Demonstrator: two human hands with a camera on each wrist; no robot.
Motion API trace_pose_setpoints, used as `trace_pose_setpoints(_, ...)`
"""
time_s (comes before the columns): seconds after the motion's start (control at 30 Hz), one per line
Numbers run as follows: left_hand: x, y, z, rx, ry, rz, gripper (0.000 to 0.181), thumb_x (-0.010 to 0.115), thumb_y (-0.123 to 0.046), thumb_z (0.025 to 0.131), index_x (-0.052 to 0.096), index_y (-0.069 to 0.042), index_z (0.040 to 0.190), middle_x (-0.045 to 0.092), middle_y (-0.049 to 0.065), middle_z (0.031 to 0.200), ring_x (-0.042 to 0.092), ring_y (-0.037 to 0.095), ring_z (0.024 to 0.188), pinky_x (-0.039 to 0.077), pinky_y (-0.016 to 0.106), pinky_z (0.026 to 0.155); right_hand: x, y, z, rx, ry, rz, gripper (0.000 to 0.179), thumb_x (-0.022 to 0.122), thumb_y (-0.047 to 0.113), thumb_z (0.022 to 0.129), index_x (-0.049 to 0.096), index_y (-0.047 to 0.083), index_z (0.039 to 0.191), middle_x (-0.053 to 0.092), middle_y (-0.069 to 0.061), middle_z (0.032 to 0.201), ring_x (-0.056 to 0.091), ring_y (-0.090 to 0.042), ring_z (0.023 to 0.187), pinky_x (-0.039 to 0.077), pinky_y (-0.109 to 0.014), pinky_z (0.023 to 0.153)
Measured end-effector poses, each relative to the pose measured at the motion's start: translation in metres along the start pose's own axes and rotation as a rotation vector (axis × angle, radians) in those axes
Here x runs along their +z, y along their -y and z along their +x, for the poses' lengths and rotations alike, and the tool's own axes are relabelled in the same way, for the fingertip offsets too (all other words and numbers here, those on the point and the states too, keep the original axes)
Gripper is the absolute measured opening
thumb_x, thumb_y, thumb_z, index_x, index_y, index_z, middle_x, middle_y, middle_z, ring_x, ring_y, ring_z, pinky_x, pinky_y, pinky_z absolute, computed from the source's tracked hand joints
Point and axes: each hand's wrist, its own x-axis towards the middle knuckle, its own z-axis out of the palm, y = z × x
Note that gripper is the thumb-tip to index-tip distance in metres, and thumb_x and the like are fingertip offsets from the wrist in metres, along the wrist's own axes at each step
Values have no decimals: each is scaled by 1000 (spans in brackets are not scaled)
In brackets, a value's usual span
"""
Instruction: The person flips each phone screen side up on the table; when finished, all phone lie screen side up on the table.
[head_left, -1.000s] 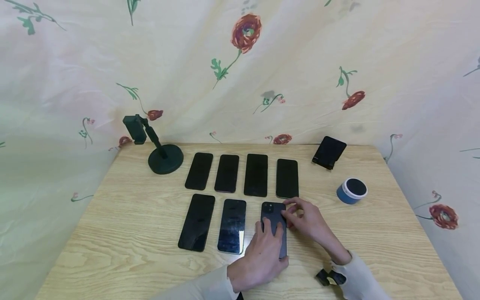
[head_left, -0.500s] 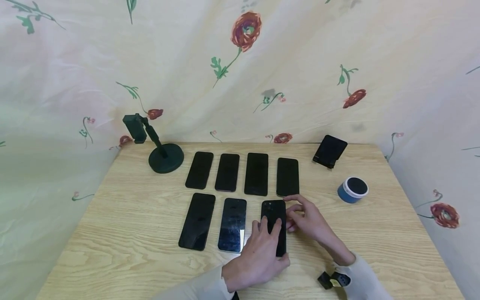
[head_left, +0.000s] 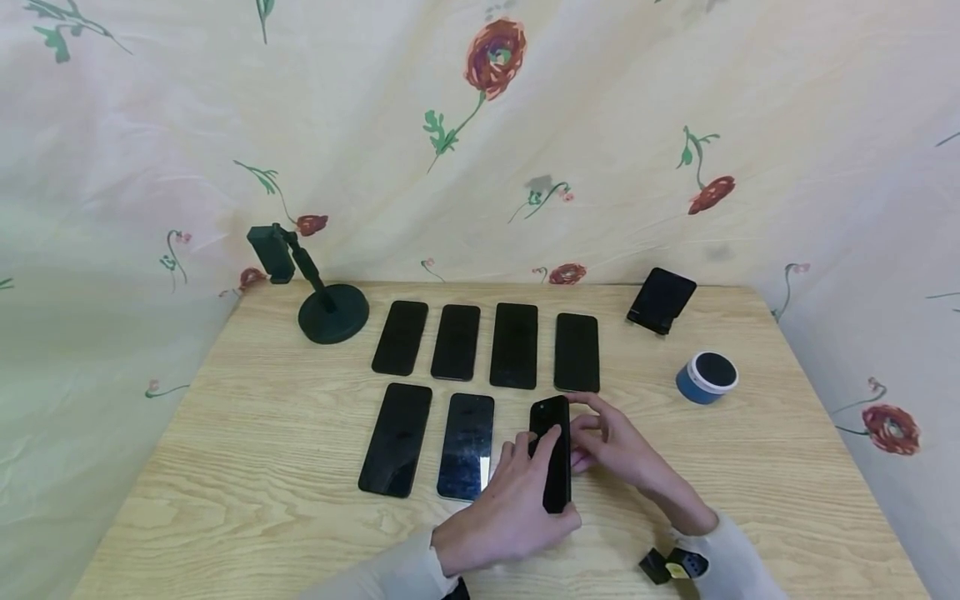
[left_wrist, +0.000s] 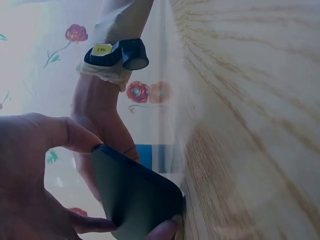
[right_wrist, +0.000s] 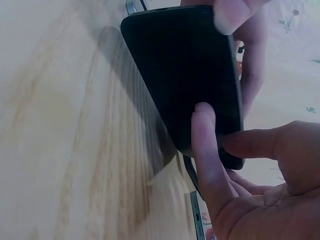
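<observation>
A dark smartphone (head_left: 557, 483) stands tilted up on its long edge, its camera end away from me in the head view. My left hand (head_left: 513, 504) grips it from the near side, fingers over the back and thumb at the near end. At the far right corner my right hand (head_left: 615, 442) holds the phone with bent fingers. Two of its fingers (right_wrist: 205, 145) touch the dark screen in the right wrist view. The left wrist view shows the phone's back (left_wrist: 132, 190) between both hands. Just left lies a phone (head_left: 466, 446) with a reflecting screen.
Several black-screened phones lie in a back row, among them one phone (head_left: 577, 352) beyond my right hand. Another phone (head_left: 396, 440) lies front left. A black stand (head_left: 333, 315) is at the back left, a small black stand (head_left: 662, 300) and a blue-white speaker-like cylinder (head_left: 707, 377) at right.
The phone between my hands has gone from nearly flat to tilted up on its right edge. Its left side has risen with my left hand, and my right fingers have slipped behind its right side.
</observation>
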Motion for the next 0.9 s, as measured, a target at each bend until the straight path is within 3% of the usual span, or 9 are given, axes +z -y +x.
trace_pose_setpoints(0.37,-6,11,-1,61,29,-220,99,70,-35,87,12,-30,168,43,4,156,53,11,123,50,31,102,4,0,-2,4,51,33,53,49,3,108,28,-6,156,64,-35,122,76,-18,93,64,-37,78)
trace_pose_setpoints(0.6,-7,17,0,88,57,-494,99,72,-19,86,16,-28,167,44,3,152,59,13,121,56,18,80,5,0,-3,34,46,12,56,53,10,108,29,-6,157,61,-35,125,77,-29,96,64,-37,78)
trace_pose_setpoints(0.67,-8,18,1,95,60,-551,99,72,-14,86,16,-25,167,45,5,151,60,10,118,57,17,80,5,0,-3,46,37,7,57,55,12,108,30,-7,156,62,-33,123,76,-31,96,64,-36,77)
trace_pose_setpoints(0.9,-12,20,2,85,47,-611,97,69,-5,86,19,-25,166,49,12,150,65,12,115,57,17,83,7,1,-2,99,-15,-37,60,61,18,106,36,-5,155,63,-28,118,74,-26,91,64,-34,75)
